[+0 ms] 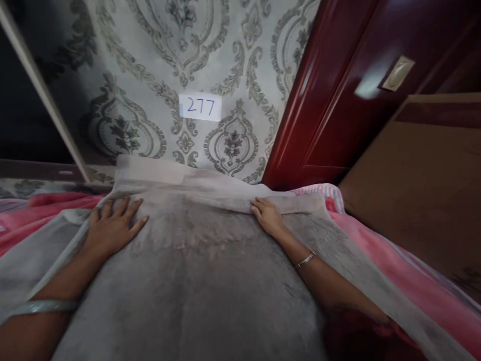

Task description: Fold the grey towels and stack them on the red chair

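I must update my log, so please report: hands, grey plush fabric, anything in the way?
Left hand open, flat on grey plush fabric. Right hand at its pale far border, grip unclear. Fabric wrinkled near border. Beyond: grey-white patterned wallpaper.

Pink, stripe-edged bedding (pixel 391 263), and directly on it a wide grey plush blanket (pixel 210 281)

The number 277 (pixel 201 106) is handwritten in blue on a small white paper slip (pixel 200 107), fixed to the patterned wallpaper (pixel 158 65) at the far side, left of the red door (pixel 315 100). Its three digits stand in one row, and the slip tilts slightly down toward the right. At the far left, a small pale mark (pixel 65 173) on the dark frame (pixel 33 170) is too small to read
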The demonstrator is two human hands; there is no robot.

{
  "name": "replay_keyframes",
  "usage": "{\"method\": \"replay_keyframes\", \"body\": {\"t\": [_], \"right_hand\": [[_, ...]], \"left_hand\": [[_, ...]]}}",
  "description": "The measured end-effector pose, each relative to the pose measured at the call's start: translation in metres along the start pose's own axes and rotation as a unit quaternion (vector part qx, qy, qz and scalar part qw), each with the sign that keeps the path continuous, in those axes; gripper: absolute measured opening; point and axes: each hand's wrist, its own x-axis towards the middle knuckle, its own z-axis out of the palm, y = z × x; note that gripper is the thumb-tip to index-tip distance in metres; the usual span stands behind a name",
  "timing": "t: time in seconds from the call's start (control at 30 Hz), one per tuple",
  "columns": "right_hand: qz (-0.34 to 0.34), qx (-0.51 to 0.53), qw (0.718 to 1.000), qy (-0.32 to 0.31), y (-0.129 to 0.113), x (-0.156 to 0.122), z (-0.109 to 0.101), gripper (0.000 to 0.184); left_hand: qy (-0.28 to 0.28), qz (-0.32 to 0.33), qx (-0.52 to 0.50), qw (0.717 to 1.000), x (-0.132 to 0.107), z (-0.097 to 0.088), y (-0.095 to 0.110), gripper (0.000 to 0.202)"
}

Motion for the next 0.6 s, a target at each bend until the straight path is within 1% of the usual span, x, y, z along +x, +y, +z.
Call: {"method": "replay_keyframes", "body": {"t": [0.07, 0.1, 0.13, 0.17, 0.2, 0.27, 0.3, 0.4, 0.43, 0.5, 0.6], "right_hand": [[0.036, 0.010, 0.998, 0.059, 0.017, 0.020, -0.013, 0.045], [0.072, 0.003, 0.995, 0.071, 0.029, 0.030, -0.022, 0.046], [0.117, -0.009, 0.991, 0.064, 0.042, 0.039, -0.031, 0.047], [0.162, -0.022, 0.986, 0.040, 0.057, 0.046, -0.040, 0.051], [0.202, -0.032, 0.979, 0.002, 0.071, 0.052, -0.047, 0.056], [0.250, -0.038, 0.964, -0.082, 0.097, 0.058, -0.056, 0.066], [0.253, -0.034, 0.960, -0.115, 0.106, 0.059, -0.058, 0.063], [0.233, -0.028, 0.956, -0.174, 0.120, 0.055, -0.051, 0.039], [0.225, -0.033, 0.957, -0.181, 0.120, 0.053, -0.047, 0.034], [0.214, -0.051, 0.959, -0.178, 0.120, 0.050, -0.040, 0.032], [0.212, -0.081, 0.961, -0.155, 0.122, 0.050, -0.036, 0.036]], "left_hand": [[0.008, 0.002, 0.013, 1.000, 0.001, -0.001, 0.000, 0.064], [0.011, 0.003, 0.017, 1.000, 0.001, -0.001, 0.000, 0.064], [0.013, 0.003, 0.021, 1.000, 0.002, 0.000, 0.000, 0.064], [0.013, 0.002, 0.024, 1.000, 0.003, 0.000, 0.001, 0.064], [0.014, 0.000, 0.026, 1.000, 0.004, 0.001, 0.001, 0.064], [0.014, -0.004, 0.026, 1.000, 0.006, 0.003, 0.000, 0.066], [0.015, -0.005, 0.024, 1.000, 0.006, 0.003, 0.000, 0.067], [0.020, -0.001, 0.013, 1.000, 0.007, 0.006, -0.002, 0.069], [0.024, 0.002, 0.011, 1.000, 0.007, 0.006, -0.002, 0.070], [0.031, 0.003, 0.008, 0.999, 0.006, 0.008, -0.002, 0.070], [0.038, -0.001, 0.004, 0.999, 0.006, 0.009, -0.002, 0.068]]}}
